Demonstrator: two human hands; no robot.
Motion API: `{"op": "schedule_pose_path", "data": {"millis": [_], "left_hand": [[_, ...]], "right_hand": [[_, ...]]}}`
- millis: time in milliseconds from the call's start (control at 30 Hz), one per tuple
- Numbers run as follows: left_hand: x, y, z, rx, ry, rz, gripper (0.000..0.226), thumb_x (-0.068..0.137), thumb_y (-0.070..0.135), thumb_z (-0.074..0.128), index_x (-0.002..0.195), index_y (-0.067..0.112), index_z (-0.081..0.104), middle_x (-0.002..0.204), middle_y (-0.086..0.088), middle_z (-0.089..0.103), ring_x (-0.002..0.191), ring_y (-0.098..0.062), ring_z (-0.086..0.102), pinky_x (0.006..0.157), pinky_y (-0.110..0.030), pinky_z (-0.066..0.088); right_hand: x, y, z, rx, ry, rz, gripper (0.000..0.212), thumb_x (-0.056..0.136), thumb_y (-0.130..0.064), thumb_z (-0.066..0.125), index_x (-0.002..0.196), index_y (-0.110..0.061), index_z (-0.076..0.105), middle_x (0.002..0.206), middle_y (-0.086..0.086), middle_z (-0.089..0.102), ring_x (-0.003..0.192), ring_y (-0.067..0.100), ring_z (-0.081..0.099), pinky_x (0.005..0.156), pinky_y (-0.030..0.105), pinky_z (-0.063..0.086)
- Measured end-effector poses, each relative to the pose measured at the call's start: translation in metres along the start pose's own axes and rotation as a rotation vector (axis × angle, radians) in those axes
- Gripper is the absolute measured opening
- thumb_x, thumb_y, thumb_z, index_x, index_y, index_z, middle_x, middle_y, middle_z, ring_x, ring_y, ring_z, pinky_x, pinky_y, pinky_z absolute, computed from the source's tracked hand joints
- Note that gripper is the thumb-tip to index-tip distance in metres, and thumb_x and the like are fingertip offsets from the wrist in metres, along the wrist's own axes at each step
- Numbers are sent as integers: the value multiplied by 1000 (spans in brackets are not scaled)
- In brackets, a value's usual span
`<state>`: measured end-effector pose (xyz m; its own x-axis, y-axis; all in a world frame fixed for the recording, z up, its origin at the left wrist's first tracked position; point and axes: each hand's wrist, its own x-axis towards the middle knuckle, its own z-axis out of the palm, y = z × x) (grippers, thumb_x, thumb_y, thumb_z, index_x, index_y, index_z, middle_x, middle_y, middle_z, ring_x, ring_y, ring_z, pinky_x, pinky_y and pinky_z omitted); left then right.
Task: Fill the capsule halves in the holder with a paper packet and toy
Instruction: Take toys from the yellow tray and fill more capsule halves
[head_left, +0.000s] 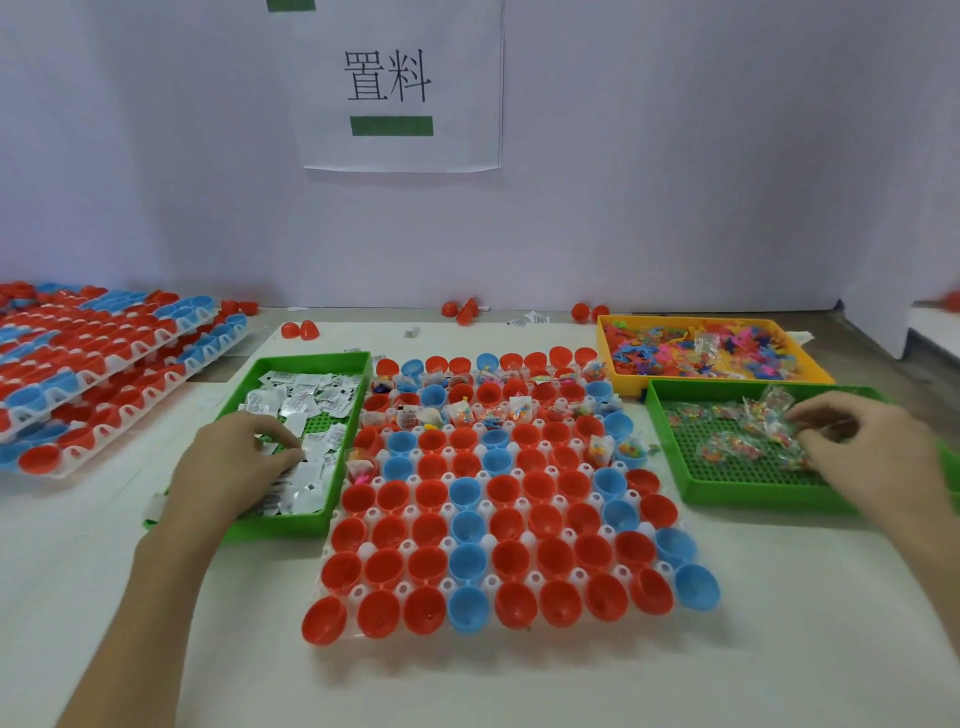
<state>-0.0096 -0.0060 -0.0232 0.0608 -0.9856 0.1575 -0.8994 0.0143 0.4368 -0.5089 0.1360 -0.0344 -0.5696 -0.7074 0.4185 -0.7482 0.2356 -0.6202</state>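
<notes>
A white holder in the middle of the table carries rows of red and blue capsule halves. Those in the far rows hold packets and small toys; the near rows look bare. My left hand reaches into the green tray on the left, its fingertips pinching a white paper packet in the pile. My right hand is over the green tray on the right, fingers curled round a clear bag with a toy inside.
A yellow tray of loose colourful toys stands behind the right green tray. Stacked holders full of capsule halves lie at the far left. Loose red capsule halves and stray packets sit along the back wall, under a paper sign.
</notes>
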Motion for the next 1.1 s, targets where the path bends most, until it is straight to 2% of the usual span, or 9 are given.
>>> {"op": "schedule_pose_path", "data": {"millis": [100,300,500,600,667,733,867,933,1100], "left_hand": [[-4,5,-1,10,20,-21,16,81,28,82,71,30,70,120,-11,69,108,-31,61,86,-42,49],[-8,3,-8,-139,232,18,12,83,23,79,78,22,69,96,-7,69,87,-26,60,80,-47,52],[-16,11,-14,-314,416,28,13,84,8,75,78,13,65,74,-5,64,67,-22,59,60,-29,48],[-28,21,-21,-438,508,65,13,85,10,75,81,17,64,75,0,66,66,-16,63,57,-9,49],[-39,30,-26,-543,530,83,13,86,12,76,86,18,64,80,0,69,67,-17,68,58,-14,54],[-56,41,-27,-703,516,80,16,84,15,78,91,21,65,86,1,72,69,-15,71,61,-21,57],[-106,71,-20,-1137,437,17,25,74,18,82,93,32,73,88,3,76,72,-10,72,65,-16,57],[-127,94,-11,-1245,353,-8,19,69,27,81,87,31,78,84,3,76,68,-7,70,62,-14,55],[-151,153,13,-1347,50,43,17,69,31,75,85,29,80,76,0,76,70,-10,72,65,-13,53]], "right_hand": [[-1,-5,-2,27,-1,-15,24,79,4,72,78,-20,74,69,-8,66,66,11,62,53,13,43],[0,-7,-1,86,11,-5,24,81,0,73,77,-24,72,75,-5,69,68,14,65,58,2,43],[1,-4,0,94,20,21,30,80,-2,74,73,-31,70,78,-7,71,72,16,67,65,15,52],[0,-5,1,103,22,25,31,81,-3,75,73,-32,69,80,-10,71,72,13,66,67,24,54],[-1,-6,0,124,16,21,29,82,-5,77,75,-32,70,80,-9,71,66,11,64,66,23,54],[-2,-10,-2,172,-17,24,27,82,-8,80,77,-33,70,80,-7,72,69,8,64,62,23,56],[-6,-30,-8,380,-118,11,18,81,-3,79,89,-19,75,70,-19,73,64,-6,65,55,6,49],[-10,-51,-17,513,-141,-15,18,78,-6,79,95,-11,75,74,-18,74,65,-4,67,63,5,50],[-52,-132,-43,793,-365,-258,24,66,-34,79,88,-25,78,78,-2,75,67,10,70,66,13,54]]}}
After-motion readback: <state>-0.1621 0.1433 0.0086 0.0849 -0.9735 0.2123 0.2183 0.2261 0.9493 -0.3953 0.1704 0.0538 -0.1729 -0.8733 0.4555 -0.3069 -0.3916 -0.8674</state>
